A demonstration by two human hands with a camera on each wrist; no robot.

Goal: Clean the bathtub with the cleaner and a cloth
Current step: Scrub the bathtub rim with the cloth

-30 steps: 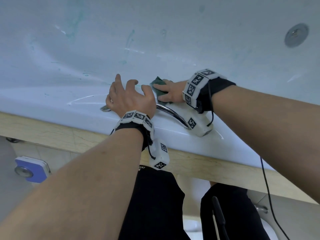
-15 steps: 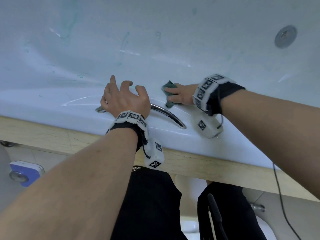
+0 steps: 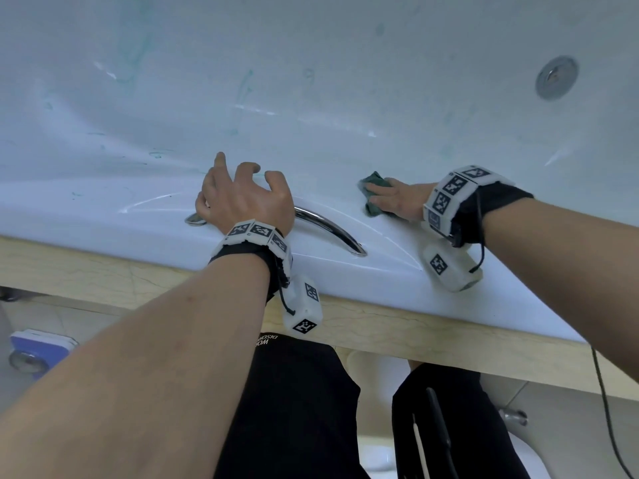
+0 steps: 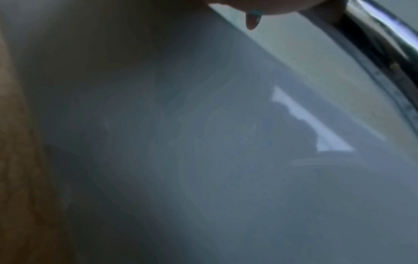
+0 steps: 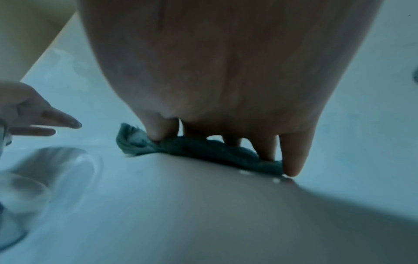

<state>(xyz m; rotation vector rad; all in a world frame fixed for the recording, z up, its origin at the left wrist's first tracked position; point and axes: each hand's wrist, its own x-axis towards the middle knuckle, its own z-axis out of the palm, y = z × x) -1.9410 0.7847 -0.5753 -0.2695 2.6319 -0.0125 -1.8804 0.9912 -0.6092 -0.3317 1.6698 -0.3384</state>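
The white bathtub [image 3: 311, 81] fills the head view, with green cleaner streaks [image 3: 243, 86] on its inner wall. A chrome grab handle [image 3: 328, 229] arcs over the near rim. My left hand [image 3: 242, 195] rests on the rim over the handle's left end, fingers spread and bent, holding nothing. The left wrist view shows only one fingertip [image 4: 252, 21] and the handle [image 4: 384, 35]. My right hand [image 3: 394, 198] is to the right of the handle and holds a bunched dark green cloth [image 3: 371, 188] against the rim's inner edge. In the right wrist view, thumb and fingers [image 5: 269, 148] clamp the cloth [image 5: 203, 151].
A beige stone ledge [image 3: 103, 274] runs under the tub's near edge. A round metal fitting [image 3: 556, 81] sits in the tub wall at the far right. A blue and white device [image 3: 38, 347] lies on the floor at left. A black cable [image 3: 608, 409] hangs by my right arm.
My right hand has slid the cloth to the right along the rim, away from the left hand and past the handle. The left hand has stayed on the handle's left end.
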